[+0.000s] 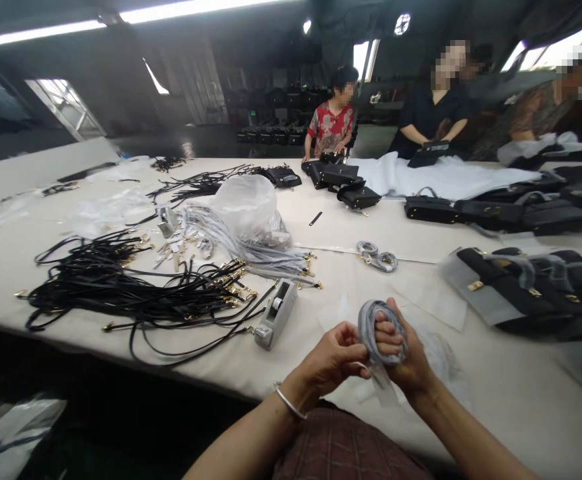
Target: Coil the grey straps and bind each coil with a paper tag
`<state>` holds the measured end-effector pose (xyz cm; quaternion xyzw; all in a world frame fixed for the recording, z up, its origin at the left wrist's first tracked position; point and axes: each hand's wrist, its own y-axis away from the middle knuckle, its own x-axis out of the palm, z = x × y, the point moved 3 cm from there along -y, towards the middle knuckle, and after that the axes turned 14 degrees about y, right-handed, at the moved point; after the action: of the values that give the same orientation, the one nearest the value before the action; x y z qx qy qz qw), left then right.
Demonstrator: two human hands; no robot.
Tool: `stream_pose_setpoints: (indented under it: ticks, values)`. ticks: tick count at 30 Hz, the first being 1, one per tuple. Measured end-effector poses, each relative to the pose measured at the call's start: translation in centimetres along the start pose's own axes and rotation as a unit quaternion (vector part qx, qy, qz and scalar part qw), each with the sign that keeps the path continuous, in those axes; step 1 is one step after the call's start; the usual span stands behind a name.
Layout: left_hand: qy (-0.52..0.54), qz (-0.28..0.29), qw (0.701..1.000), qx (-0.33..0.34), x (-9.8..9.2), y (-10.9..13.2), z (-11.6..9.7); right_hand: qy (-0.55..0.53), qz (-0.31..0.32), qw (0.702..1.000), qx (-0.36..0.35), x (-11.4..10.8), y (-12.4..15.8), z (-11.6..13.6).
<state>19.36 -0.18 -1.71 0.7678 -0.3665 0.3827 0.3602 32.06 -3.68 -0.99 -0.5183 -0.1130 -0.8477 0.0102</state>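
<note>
A coiled strap (368, 327), wrapped in grey-white covering, is held above the table in front of me. My right hand (411, 357) grips it, with its fingers curled through the middle of the ring. At the coil's near left edge, my left hand (333, 360) is closed in a pinch on it. A loose pale strip (381, 381) hangs below the coil between my hands. Beyond them lie more coiled straps (378, 257) in a small bundle. A grey tape dispenser (275, 315) stands to the left of my left hand.
Black straps (135, 283) with gold clasps are heaped at left. Behind them lie wrapped grey straps (255, 250) and a clear plastic bag (245, 203). Black handbags (501, 287) fill the right side. Several people work across the table (331, 230).
</note>
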Motion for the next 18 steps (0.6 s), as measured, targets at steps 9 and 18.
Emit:
stream_pose_setpoints:
  ticks: [9, 18]
  values:
    - [-0.007, 0.056, 0.998, -0.023, -1.3, 2.6, -1.9, 0.016, -0.037, 0.999, -0.032, 3.0, 0.2, -3.5]
    - [-0.002, 0.118, 0.985, -0.122, -3.6, 5.0, -1.1, -0.049, -0.052, 0.996, -0.06, 3.8, 2.8, -8.4]
